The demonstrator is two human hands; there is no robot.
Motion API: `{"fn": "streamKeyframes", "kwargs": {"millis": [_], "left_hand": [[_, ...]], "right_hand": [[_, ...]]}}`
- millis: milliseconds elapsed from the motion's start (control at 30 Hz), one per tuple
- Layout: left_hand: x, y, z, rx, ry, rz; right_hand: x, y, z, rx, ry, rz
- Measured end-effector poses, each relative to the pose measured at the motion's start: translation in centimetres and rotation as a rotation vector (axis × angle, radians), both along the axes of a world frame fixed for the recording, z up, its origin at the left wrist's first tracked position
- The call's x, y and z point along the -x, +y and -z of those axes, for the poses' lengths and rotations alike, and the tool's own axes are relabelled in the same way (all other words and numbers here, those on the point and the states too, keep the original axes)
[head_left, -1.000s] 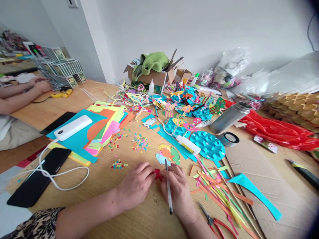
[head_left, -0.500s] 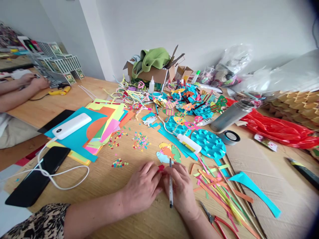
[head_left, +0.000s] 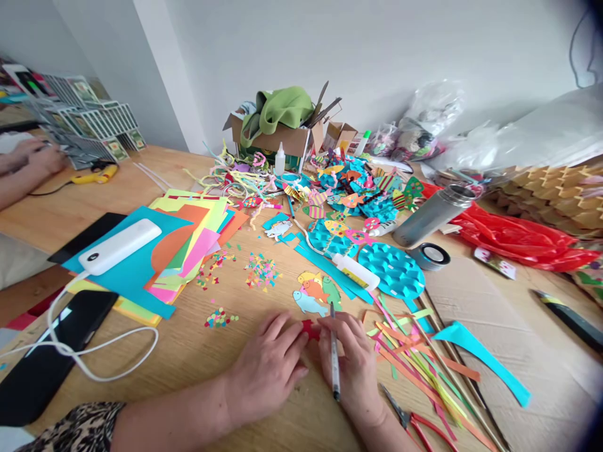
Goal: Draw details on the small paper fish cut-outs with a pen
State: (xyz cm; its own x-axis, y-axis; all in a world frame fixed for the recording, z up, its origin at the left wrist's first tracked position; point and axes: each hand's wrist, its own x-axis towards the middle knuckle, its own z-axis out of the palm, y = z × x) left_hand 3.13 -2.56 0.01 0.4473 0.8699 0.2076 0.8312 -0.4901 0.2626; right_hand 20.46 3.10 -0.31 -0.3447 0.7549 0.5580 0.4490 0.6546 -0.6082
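Observation:
My left hand [head_left: 269, 364] rests on the wooden table [head_left: 198, 351], fingers bent, pinching a small red paper piece [head_left: 308, 329]. My right hand [head_left: 354, 364] meets it from the other side and also touches the red piece, while a white pen [head_left: 334, 353] lies gripped across its fingers, tip pointing toward me. Just beyond the hands lie small paper fish [head_left: 315, 294] in blue, orange, yellow and green.
Coloured paper strips [head_left: 414, 358], red-handled pliers [head_left: 414, 422] and cardboard [head_left: 475, 314] lie to the right. A glue bottle [head_left: 354, 271], teal discs [head_left: 393, 270], a metal flask [head_left: 431, 215], confetti [head_left: 261, 270], stacked coloured paper [head_left: 179, 245], a power bank [head_left: 120, 246] and phone [head_left: 47, 364] sit around. Another person's hands [head_left: 32, 157] are far left.
Both hands have stayed together on the red piece; it shows a little more between the fingers now. The view has shifted slightly left and down.

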Motion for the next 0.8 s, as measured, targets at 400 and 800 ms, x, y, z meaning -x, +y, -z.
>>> {"fn": "streamKeyframes", "kwargs": {"millis": [400,800], "left_hand": [[0.9,0.0,-0.3,0.036,-0.003,0.012],[0.9,0.0,-0.4,0.049,-0.012,0.024]], "right_hand": [[-0.2,-0.5,0.2,0.342,0.436,0.109],[0.3,-0.3,-0.9,0.547,0.485,0.136]]}}
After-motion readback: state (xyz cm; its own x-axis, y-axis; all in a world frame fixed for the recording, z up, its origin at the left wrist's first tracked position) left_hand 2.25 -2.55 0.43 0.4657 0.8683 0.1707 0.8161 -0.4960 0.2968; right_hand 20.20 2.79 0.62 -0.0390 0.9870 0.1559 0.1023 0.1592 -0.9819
